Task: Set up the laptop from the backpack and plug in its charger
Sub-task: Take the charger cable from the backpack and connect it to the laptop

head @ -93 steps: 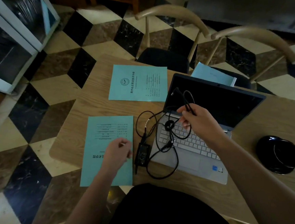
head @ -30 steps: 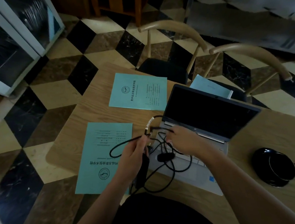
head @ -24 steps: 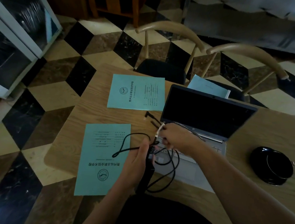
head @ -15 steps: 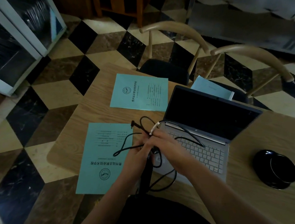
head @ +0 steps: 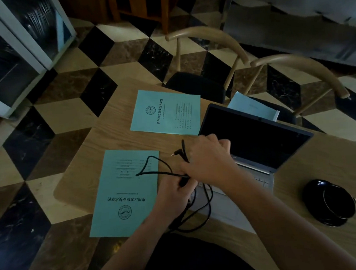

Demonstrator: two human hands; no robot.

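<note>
The silver laptop (head: 257, 147) stands open on the wooden table (head: 107, 128), its screen dark. My left hand (head: 173, 193) grips the black charger cable (head: 154, 171) just left of the keyboard; a loop of it lies over the near booklet. My right hand (head: 209, 160) is above my left with curled fingers around the cable, whose angled barrel plug (head: 177, 152) sticks out to the left. More cable (head: 203, 216) hangs in loops under my hands over the laptop's front. The charger brick is hidden.
Two teal booklets lie on the table, one near (head: 126, 193) and one farther back (head: 166, 112). A black round dish (head: 329, 202) sits at the right. Two wooden chairs (head: 214, 43) stand behind the table, with another light-blue booklet (head: 254, 106) behind the laptop lid.
My right hand has lifted off the keyboard area and moved up over my left hand. The plug end of the cable now points left, free of the tangle.
</note>
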